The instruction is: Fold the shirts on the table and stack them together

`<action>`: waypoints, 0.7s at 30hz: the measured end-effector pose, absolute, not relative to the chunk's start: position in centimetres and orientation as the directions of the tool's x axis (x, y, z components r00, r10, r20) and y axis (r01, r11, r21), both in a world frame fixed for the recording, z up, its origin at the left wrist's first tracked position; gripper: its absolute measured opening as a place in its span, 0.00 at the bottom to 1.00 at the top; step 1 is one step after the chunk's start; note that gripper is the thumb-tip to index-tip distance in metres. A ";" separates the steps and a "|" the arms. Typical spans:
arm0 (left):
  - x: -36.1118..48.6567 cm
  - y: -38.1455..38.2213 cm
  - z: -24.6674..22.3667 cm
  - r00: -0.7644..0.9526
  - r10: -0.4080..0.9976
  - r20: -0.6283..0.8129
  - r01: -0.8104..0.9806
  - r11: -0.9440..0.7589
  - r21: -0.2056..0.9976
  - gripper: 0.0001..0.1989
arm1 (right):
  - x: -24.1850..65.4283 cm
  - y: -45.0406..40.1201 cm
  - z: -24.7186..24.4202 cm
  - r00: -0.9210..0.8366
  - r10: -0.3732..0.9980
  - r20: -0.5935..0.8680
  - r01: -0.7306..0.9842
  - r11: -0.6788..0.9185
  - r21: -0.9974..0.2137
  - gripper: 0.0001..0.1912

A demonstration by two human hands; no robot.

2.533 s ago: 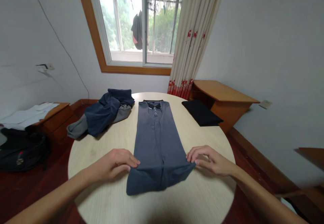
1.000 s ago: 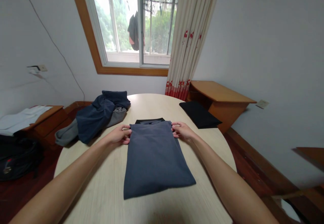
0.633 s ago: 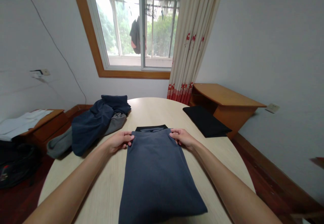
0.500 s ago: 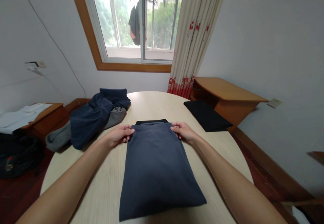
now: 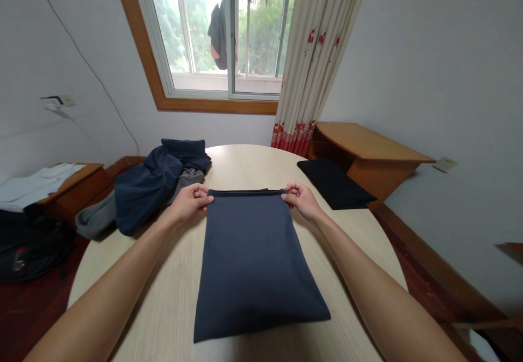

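Note:
A folded dark blue garment [image 5: 257, 258] spreads flat in front of me, its wider edge towards me; which kind of garment it is, I cannot tell. My left hand [image 5: 190, 201] pinches its far left corner between thumb and fingers. At the far right corner, my right hand [image 5: 300, 199] holds the cloth the same way. The far edge is stretched straight between both hands, with a narrow darker band along it. Beneath the garment is the round pale wooden table [image 5: 163, 285].
A loose heap of dark blue clothing [image 5: 151, 182] with grey cloth [image 5: 96, 217] lies at the table's left. Folded black cloth [image 5: 335, 185] rests at the right edge, beside a wooden desk [image 5: 376, 144]. A curtain [image 5: 314, 62] and window stand behind.
My hands have moved slightly up and apart, pulling the garment's far edge straighter and wider. The black layer seen beyond that edge is now mostly covered.

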State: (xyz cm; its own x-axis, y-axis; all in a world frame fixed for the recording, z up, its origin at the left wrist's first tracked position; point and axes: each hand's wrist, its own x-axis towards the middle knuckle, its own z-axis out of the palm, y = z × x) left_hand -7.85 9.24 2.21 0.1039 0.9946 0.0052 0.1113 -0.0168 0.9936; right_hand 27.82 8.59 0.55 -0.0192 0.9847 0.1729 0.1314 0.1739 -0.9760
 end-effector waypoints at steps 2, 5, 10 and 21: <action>-7.5 9.3 2.5 0.074 0.993 0.094 0.146 -0.104 0.984 0.25 | 27.4 8.4 0.8 0.064 0.958 0.281 0.241 0.259 -0.935 0.17; -6.7 9.6 1.7 0.017 0.978 0.208 0.188 -0.207 0.960 0.24 | 26.4 8.3 0.5 0.151 0.895 0.420 0.454 0.314 -0.834 0.14; -5.7 10.0 -0.9 -0.078 0.978 0.195 0.312 -0.162 0.936 0.27 | 25.4 8.8 -1.6 0.084 0.910 0.406 0.630 0.267 -0.729 0.22; -6.2 6.0 0.7 0.283 0.948 -0.143 0.070 0.128 0.989 0.48 | 26.9 8.6 -2.4 0.006 0.959 0.282 0.454 0.249 -0.856 0.22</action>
